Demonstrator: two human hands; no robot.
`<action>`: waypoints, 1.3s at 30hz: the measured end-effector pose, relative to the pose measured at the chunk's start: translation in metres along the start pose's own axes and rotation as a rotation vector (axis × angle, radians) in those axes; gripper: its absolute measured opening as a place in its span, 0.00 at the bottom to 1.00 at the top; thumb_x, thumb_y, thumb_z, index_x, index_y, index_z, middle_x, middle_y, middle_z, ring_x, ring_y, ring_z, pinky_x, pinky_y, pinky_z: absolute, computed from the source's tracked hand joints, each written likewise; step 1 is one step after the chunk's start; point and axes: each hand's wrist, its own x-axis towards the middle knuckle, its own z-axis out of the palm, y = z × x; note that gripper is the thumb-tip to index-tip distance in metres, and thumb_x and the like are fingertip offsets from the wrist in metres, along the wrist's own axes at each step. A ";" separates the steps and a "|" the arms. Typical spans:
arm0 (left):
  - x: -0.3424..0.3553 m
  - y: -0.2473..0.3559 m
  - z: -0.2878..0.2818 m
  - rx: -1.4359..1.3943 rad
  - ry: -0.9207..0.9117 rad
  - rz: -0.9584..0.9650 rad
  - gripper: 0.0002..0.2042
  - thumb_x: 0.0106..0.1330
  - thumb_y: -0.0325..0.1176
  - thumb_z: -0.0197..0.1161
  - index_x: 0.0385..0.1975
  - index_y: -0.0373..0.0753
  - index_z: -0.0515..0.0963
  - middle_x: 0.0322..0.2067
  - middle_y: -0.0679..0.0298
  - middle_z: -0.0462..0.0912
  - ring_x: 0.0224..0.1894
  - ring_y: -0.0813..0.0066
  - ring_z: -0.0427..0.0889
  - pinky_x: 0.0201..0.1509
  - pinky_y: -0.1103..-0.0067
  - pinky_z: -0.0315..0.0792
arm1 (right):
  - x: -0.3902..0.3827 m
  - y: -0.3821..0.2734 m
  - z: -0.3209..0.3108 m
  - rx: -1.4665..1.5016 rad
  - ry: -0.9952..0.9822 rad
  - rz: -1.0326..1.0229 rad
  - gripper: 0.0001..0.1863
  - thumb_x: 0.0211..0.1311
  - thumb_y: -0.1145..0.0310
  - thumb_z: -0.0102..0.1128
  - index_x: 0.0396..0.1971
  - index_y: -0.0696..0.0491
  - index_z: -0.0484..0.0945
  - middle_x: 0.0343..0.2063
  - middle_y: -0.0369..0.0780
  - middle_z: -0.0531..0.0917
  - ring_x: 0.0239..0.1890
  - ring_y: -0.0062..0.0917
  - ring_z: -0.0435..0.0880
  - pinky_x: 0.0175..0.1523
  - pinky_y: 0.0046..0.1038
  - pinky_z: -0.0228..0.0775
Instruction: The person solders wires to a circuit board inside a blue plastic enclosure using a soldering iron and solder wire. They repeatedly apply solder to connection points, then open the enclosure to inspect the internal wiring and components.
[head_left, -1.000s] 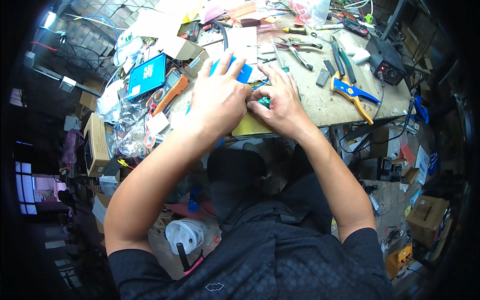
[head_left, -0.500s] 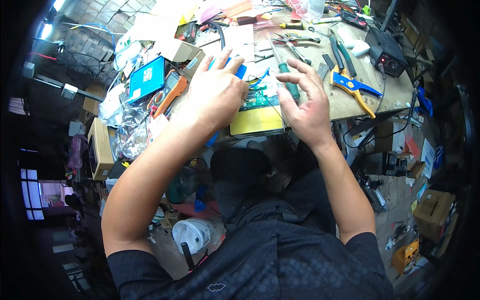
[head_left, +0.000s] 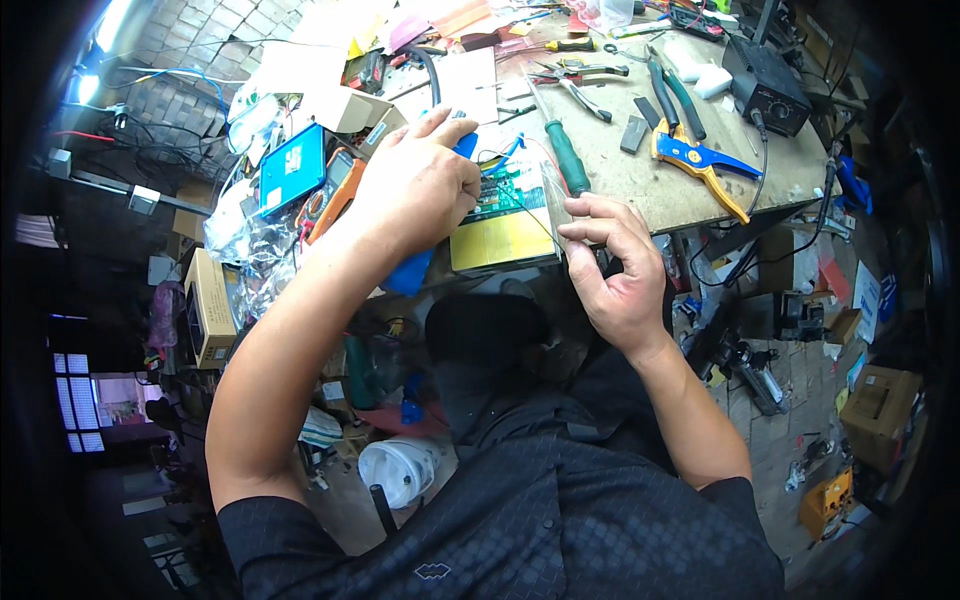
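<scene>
My left hand point(head_left: 420, 180) reaches over the left side of a green circuit board point(head_left: 510, 190) with a yellow panel point(head_left: 503, 240) in front of it. Its outer fingers stretch forward while thumb and forefinger bend together; what they pinch is hidden. A blue piece point(head_left: 410, 274) shows below that hand and juts past the table's edge. On the board's right side, my right hand point(head_left: 625, 260) curls thumb and fingers at a clear plastic edge point(head_left: 553, 205), seemingly gripping it. Just beyond those fingers lies a green-handled screwdriver point(head_left: 567, 158). Blue and black wires point(head_left: 508, 158) rise from the board.
Blue-and-yellow wire strippers point(head_left: 700, 165), pliers point(head_left: 585, 95) and a grey block point(head_left: 634, 134) lie on the table's right half. A black box with a knob point(head_left: 768, 90) stands behind. An orange multimeter point(head_left: 335, 195) and a blue tray point(head_left: 294, 172) are at left.
My right hand has come down toward me from over the screwdriver, its fingers curling in at the clear edge. My left hand stays over the board. The view has shifted slightly.
</scene>
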 end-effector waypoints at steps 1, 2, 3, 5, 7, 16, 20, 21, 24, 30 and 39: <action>0.001 0.000 -0.001 -0.001 -0.010 -0.003 0.04 0.69 0.35 0.73 0.36 0.50 0.94 0.78 0.59 0.77 0.86 0.48 0.65 0.86 0.50 0.63 | -0.001 0.000 0.000 -0.005 0.000 -0.002 0.09 0.63 0.79 0.72 0.42 0.56 0.91 0.53 0.46 0.91 0.61 0.43 0.88 0.69 0.40 0.78; 0.001 0.000 0.000 0.018 -0.004 0.006 0.04 0.69 0.35 0.73 0.35 0.50 0.95 0.78 0.59 0.77 0.86 0.49 0.65 0.86 0.50 0.63 | -0.002 -0.001 -0.001 -0.010 0.000 -0.004 0.09 0.62 0.80 0.72 0.42 0.57 0.91 0.53 0.46 0.91 0.60 0.42 0.88 0.68 0.40 0.79; 0.000 0.000 0.002 0.038 0.003 0.016 0.04 0.68 0.35 0.74 0.35 0.50 0.95 0.77 0.60 0.78 0.86 0.49 0.66 0.86 0.51 0.63 | -0.003 -0.001 -0.001 -0.015 0.000 -0.006 0.09 0.62 0.80 0.72 0.42 0.57 0.91 0.53 0.46 0.91 0.60 0.42 0.88 0.68 0.40 0.79; 0.000 0.001 0.002 0.074 0.018 0.024 0.04 0.68 0.35 0.73 0.34 0.51 0.95 0.76 0.61 0.79 0.85 0.50 0.67 0.86 0.51 0.64 | -0.005 -0.002 -0.001 -0.010 -0.006 -0.014 0.09 0.62 0.80 0.72 0.41 0.57 0.91 0.52 0.46 0.91 0.59 0.42 0.89 0.67 0.40 0.79; 0.000 0.006 0.004 0.099 0.038 0.022 0.05 0.68 0.34 0.73 0.32 0.51 0.95 0.76 0.62 0.81 0.85 0.51 0.68 0.85 0.51 0.64 | -0.010 -0.002 -0.002 -0.003 -0.039 -0.005 0.09 0.64 0.80 0.71 0.43 0.57 0.90 0.54 0.46 0.92 0.61 0.40 0.89 0.71 0.39 0.76; 0.005 0.009 0.013 0.146 0.070 0.016 0.07 0.66 0.34 0.72 0.29 0.50 0.96 0.73 0.62 0.83 0.83 0.54 0.71 0.85 0.53 0.65 | -0.013 -0.006 -0.005 0.015 -0.039 0.001 0.09 0.61 0.80 0.72 0.42 0.57 0.91 0.51 0.46 0.92 0.56 0.42 0.89 0.66 0.39 0.79; 0.010 0.007 0.013 0.144 0.077 0.017 0.06 0.63 0.32 0.72 0.29 0.49 0.96 0.71 0.64 0.84 0.80 0.55 0.74 0.81 0.55 0.68 | -0.016 -0.007 -0.007 0.022 -0.040 0.002 0.10 0.61 0.80 0.72 0.42 0.56 0.91 0.51 0.46 0.92 0.57 0.42 0.89 0.65 0.39 0.80; 0.011 0.007 0.014 0.148 0.077 0.012 0.05 0.62 0.31 0.73 0.29 0.48 0.96 0.70 0.64 0.85 0.79 0.56 0.74 0.80 0.55 0.69 | -0.016 -0.008 -0.008 0.025 -0.045 0.008 0.10 0.61 0.80 0.72 0.42 0.56 0.91 0.51 0.46 0.92 0.57 0.42 0.89 0.65 0.39 0.80; 0.016 0.008 0.013 0.139 0.045 -0.023 0.06 0.62 0.30 0.72 0.30 0.47 0.96 0.69 0.65 0.85 0.77 0.58 0.75 0.78 0.57 0.70 | -0.020 -0.011 -0.007 0.026 -0.055 0.026 0.10 0.61 0.80 0.72 0.42 0.56 0.91 0.51 0.46 0.92 0.56 0.41 0.90 0.65 0.39 0.80; 0.024 0.016 0.011 0.137 -0.039 -0.097 0.08 0.64 0.28 0.70 0.35 0.45 0.96 0.69 0.65 0.84 0.76 0.62 0.75 0.78 0.60 0.70 | -0.028 -0.013 -0.006 0.023 -0.069 0.045 0.10 0.61 0.80 0.72 0.42 0.56 0.90 0.51 0.45 0.92 0.55 0.41 0.90 0.64 0.38 0.80; 0.015 0.011 0.017 0.125 0.057 -0.132 0.10 0.62 0.27 0.70 0.40 0.35 0.93 0.65 0.58 0.85 0.76 0.56 0.76 0.74 0.58 0.73 | -0.027 0.027 -0.087 -0.004 0.245 0.273 0.05 0.75 0.74 0.71 0.45 0.59 0.90 0.43 0.40 0.93 0.42 0.23 0.90 0.50 0.26 0.82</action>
